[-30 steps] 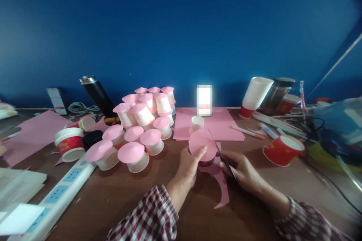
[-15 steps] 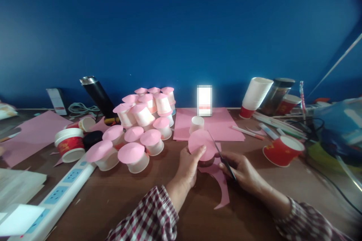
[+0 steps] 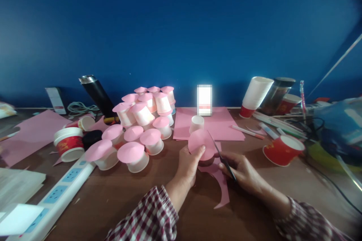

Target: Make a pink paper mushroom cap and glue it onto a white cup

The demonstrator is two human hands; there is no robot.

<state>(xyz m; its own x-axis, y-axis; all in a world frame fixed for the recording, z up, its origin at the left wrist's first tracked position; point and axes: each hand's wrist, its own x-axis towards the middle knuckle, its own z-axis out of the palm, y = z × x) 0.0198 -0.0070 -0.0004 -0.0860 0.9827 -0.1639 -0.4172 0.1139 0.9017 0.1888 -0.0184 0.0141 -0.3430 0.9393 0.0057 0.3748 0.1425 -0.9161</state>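
I read left hand (image 3: pixel 188 165) pinching pink paper disc (image 3: pixel 201 144) above table (image 3: pixel 127 196); right hand (image 3: pixel 243 171) gripping scissors (image 3: pixel 222 156), blades at disc's right edge. Outline looks nearly cut; offcut strip (image 3: pixel 222 188) hangs below. Capped cups (image 3: pixel 141 128) piled left, about fifteen finished.

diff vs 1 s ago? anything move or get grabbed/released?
Nothing visibly changed. Left hand still holds the pink paper circle; right hand still holds the scissors at its edge. Pink-topped cups stay put.
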